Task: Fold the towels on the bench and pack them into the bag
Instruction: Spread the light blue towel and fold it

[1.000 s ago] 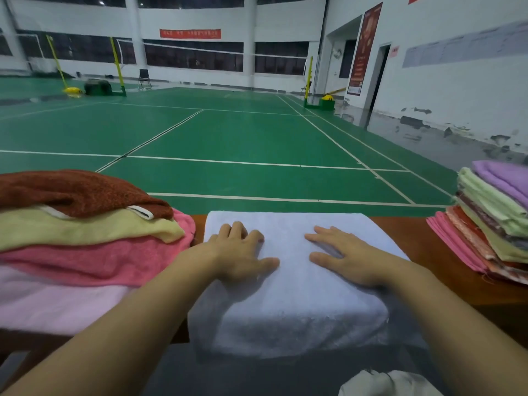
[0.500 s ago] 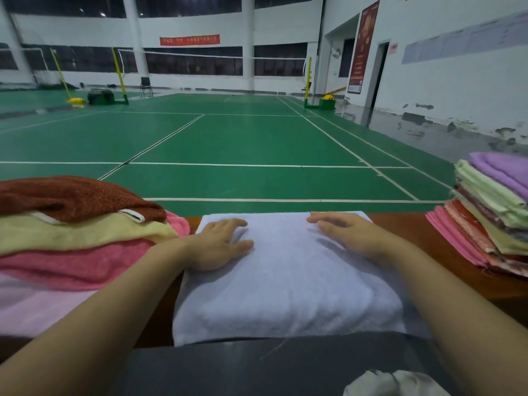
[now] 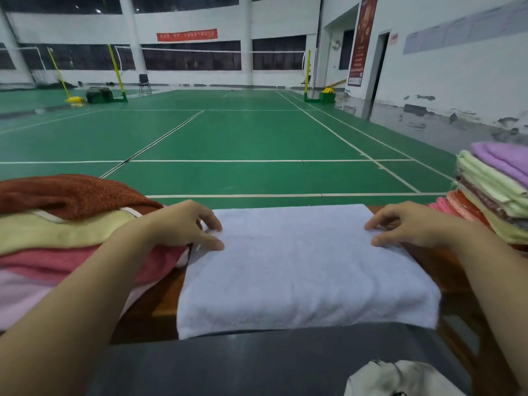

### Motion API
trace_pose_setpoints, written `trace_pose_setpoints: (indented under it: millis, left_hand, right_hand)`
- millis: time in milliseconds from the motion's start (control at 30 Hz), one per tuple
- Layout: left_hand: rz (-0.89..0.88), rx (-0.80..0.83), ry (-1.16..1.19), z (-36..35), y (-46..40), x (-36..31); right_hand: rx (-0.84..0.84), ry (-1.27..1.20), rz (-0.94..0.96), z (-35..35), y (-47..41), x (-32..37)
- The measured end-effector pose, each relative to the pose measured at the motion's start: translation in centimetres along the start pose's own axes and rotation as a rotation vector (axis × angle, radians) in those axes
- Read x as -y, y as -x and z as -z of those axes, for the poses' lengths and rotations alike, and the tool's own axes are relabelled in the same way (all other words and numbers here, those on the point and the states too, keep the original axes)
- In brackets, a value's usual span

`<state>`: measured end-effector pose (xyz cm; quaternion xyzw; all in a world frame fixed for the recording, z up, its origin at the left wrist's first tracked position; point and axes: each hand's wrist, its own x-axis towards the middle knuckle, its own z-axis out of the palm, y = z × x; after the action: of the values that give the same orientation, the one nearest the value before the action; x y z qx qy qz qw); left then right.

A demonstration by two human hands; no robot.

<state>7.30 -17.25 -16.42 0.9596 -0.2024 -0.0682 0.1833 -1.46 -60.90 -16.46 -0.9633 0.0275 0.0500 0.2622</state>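
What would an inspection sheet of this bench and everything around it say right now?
Surface: wooden bench, mostly covered by towels.
Job's things: white towel folded flat in the middle, near edge hanging over the bench front; loose towel heap on the left; folded towel stack on the right; pale cloth item at bottom right, possibly the bag, cannot tell.
Clutter: nothing seen.
Hands: left hand at the white towel's left edge, right hand at its right edge, fingertips curled onto the cloth.
Cables: nothing seen.
Surroundings: green sports court, net posts, chair, red banner on the wall.
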Motion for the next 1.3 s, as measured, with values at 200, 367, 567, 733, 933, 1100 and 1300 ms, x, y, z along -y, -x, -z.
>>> trace_pose_setpoints:
  millis: [200,367,567,733,933,1100,1300]
  left_hand:
    - [-0.006,0.053,-0.02,0.0,-0.1,-0.2]
    - [-0.039,0.063,-0.054,-0.1,-0.2,0.1]
    - [-0.139,-0.111,0.06,0.5,0.1,0.4]
    - [-0.128,-0.265,0.166,0.7,0.0,0.5]
    - [-0.132,-0.566,0.498,1.2,0.1,-1.5]
    - [-0.187,-0.687,0.79,2.2,0.5,-3.8]
    - [-0.262,-0.746,0.637,2.8,0.4,-4.2]
  right_hand:
    - [-0.026,0.048,-0.012,-0.1,-0.1,-0.8]
    - [-0.08,0.09,0.069,-0.6,0.1,-0.5]
    - [-0.22,-0.011,0.135,-0.6,0.1,-0.4]
    - [-0.339,-0.012,0.133,-0.1,0.4,-0.1]
    - [-0.546,-0.305,0.095,-0.2,0.6,1.7]
    - [-0.739,-0.458,0.097,0.4,0.2,3.3]
    - [-0.705,-0.819,0.048,1.5,-0.4,4.0]
